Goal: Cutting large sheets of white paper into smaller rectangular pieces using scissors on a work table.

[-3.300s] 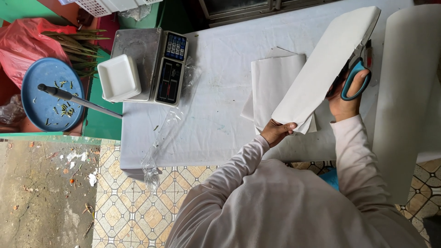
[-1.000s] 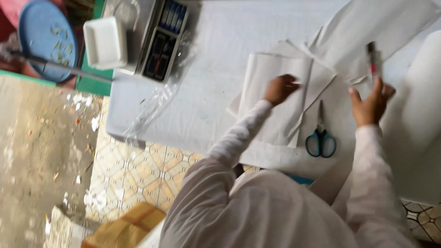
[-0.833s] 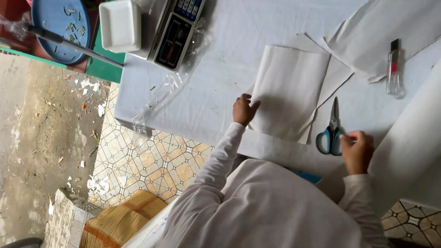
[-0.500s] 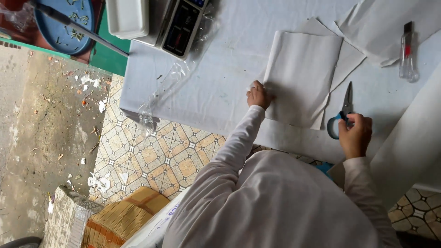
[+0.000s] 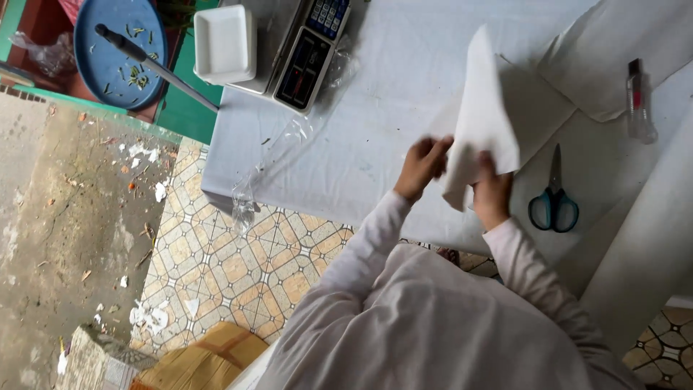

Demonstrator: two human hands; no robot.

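Observation:
A folded white paper sheet (image 5: 484, 115) stands lifted off the white-covered table (image 5: 375, 137). My left hand (image 5: 422, 166) grips its lower left edge and my right hand (image 5: 492, 189) grips its lower right corner, the two hands close together. More white paper sheets (image 5: 534, 108) lie flat on the table behind it. Blue-handled scissors (image 5: 554, 198) lie shut on the table just right of my right hand, untouched.
A clear-bodied utility knife (image 5: 637, 101) lies at the far right. A large white paper roll (image 5: 642, 245) runs down the right edge. A digital scale (image 5: 303, 47) with a white foam tray (image 5: 225, 45) sits at the back left, crumpled clear plastic film (image 5: 278, 155) beside it. A blue basin (image 5: 119, 50) stands beyond.
My right hand has let go of the scissors, which now lie on the table, and moved left. Both hands have lifted the folded sheet up from the pile.

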